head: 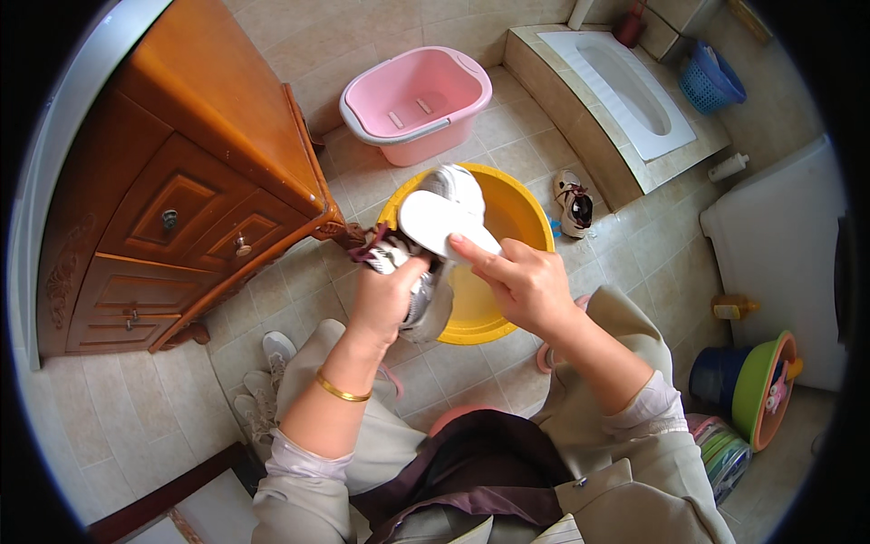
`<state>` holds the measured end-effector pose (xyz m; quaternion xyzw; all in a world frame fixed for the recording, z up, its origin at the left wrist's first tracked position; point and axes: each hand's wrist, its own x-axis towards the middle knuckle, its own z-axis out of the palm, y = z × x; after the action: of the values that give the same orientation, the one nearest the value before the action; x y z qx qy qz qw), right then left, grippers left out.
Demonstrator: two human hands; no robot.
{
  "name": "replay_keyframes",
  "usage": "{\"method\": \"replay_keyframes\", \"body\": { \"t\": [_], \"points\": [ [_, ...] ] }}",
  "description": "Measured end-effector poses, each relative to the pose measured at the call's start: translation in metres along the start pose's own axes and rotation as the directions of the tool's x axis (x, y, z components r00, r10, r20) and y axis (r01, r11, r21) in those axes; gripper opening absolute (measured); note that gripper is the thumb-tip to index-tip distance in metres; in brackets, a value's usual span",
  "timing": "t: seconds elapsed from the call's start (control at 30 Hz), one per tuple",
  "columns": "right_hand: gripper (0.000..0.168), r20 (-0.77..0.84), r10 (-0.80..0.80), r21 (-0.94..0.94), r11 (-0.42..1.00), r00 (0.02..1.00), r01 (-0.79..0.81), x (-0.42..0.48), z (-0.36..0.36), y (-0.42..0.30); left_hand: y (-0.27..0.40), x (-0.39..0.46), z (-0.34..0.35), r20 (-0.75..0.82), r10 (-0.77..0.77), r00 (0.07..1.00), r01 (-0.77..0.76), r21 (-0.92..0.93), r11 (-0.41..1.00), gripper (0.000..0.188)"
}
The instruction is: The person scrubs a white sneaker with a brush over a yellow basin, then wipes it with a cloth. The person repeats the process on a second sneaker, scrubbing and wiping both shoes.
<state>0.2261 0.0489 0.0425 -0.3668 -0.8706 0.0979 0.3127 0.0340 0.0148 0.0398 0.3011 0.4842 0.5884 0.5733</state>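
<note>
My left hand (384, 299) grips a grey-and-white sneaker (429, 309) with dark purple laces, tilted over the yellow basin (530, 197). In my right hand (533, 285) is a white brush (438, 221), its smooth back up and my index finger stretched along it. The brush lies over the sneaker's opening and hides part of it; its bristle side is out of sight. Cloudy, yellowish-looking water shows in the basin. A second sneaker (574, 204) with similar dark laces sits on the tiles right of the basin.
Beyond the basin stands a pink tub (428, 146). A wooden cabinet (224, 204) rises at left, near several pale shoes (272, 353). A raised squat toilet (625, 88) is at upper right. Stacked basins (747, 387) and an amber bottle (734, 307) line the right side.
</note>
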Motion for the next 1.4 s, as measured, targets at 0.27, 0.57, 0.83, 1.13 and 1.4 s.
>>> {"method": "replay_keyframes", "body": {
  "t": [0.27, 0.57, 0.83, 1.13, 1.4],
  "points": [
    [0.050, 0.027, 0.011, -0.018, 1.000, 1.000, -0.011, -0.014, -0.008, 0.008, 0.020, 0.000, -0.003, -0.099, 0.051, 0.994, -0.051, -0.004, 0.999, 0.014],
    [0.050, 0.000, 0.019, -0.017, 1.000, 1.000, -0.019, -0.002, -0.004, 0.001, 0.007, 0.005, -0.007, -0.059, 0.020, 0.998, -0.020, -0.008, 1.000, 0.017],
    [0.049, 0.005, 0.048, 0.094, 0.994, 0.999, -0.048, -0.019, -0.012, 0.005, 0.021, 0.008, -0.021, -0.180, -0.015, 0.983, -0.026, -0.224, 0.974, 0.016],
    [0.049, -0.010, 0.028, 0.012, 1.000, 1.000, -0.028, 0.004, -0.002, -0.013, 0.006, 0.009, -0.007, -0.139, -0.010, 0.990, -0.036, -0.323, 0.946, 0.040],
    [0.049, -0.023, 0.030, 0.004, 1.000, 0.999, -0.030, 0.002, -0.002, -0.013, 0.000, 0.004, 0.004, -0.091, -0.056, 0.994, 0.025, -0.313, 0.949, 0.042]
  ]
}}
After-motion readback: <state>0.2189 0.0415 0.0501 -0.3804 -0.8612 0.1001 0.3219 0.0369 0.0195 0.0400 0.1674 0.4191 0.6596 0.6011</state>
